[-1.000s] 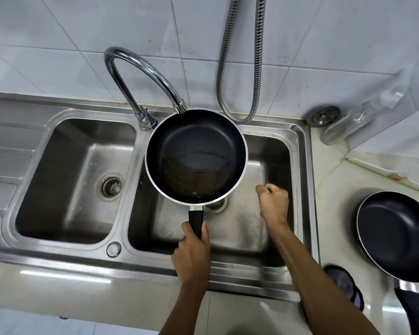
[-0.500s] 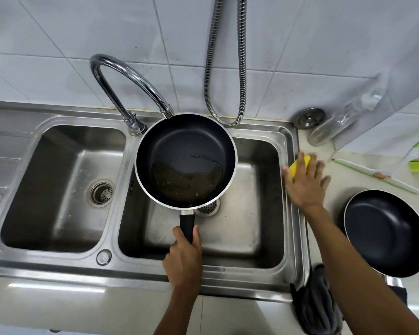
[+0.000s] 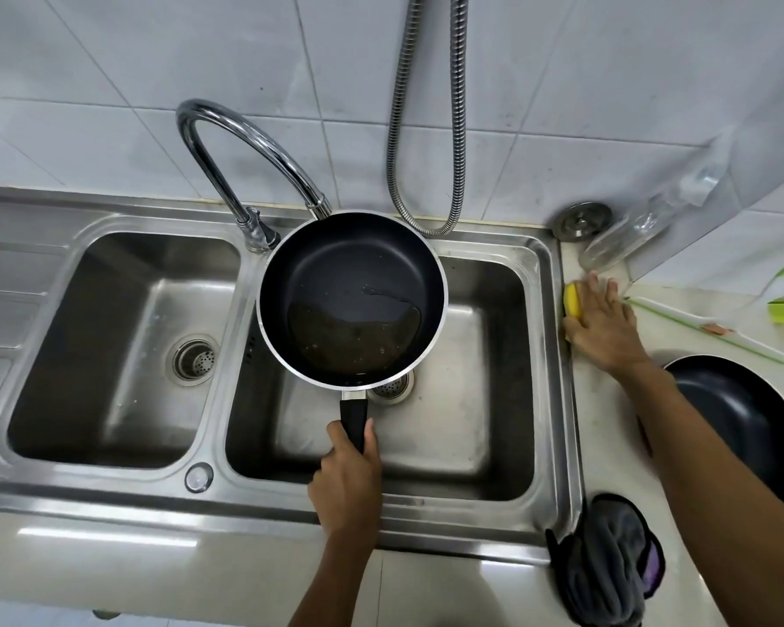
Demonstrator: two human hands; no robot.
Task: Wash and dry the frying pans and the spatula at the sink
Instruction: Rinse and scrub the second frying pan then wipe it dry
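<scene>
A black frying pan (image 3: 351, 282) with a silver rim hangs above the right basin (image 3: 485, 391), a pool of murky water lying in its near half. My left hand (image 3: 347, 481) grips its black handle. My right hand (image 3: 605, 321) lies flat, fingers spread, on a yellow sponge (image 3: 572, 300) on the counter just right of the sink rim. A second black pan (image 3: 743, 423) sits on the counter at the right, partly behind my right forearm. A white and green spatula (image 3: 698, 321) lies on the counter beyond it.
The curved tap (image 3: 245, 142) ends just behind the held pan. A metal hose (image 3: 426, 129) hangs down the tiled wall. The left basin (image 3: 123, 350) has a drain. A grey cloth (image 3: 607, 563) lies at the counter's front; a clear bottle (image 3: 625, 237) and metal plug (image 3: 582, 219) sit behind.
My right hand left the right basin, crossed the sink rim to the counter and now covers the yellow sponge. The pan in my left hand has stayed under the tap.
</scene>
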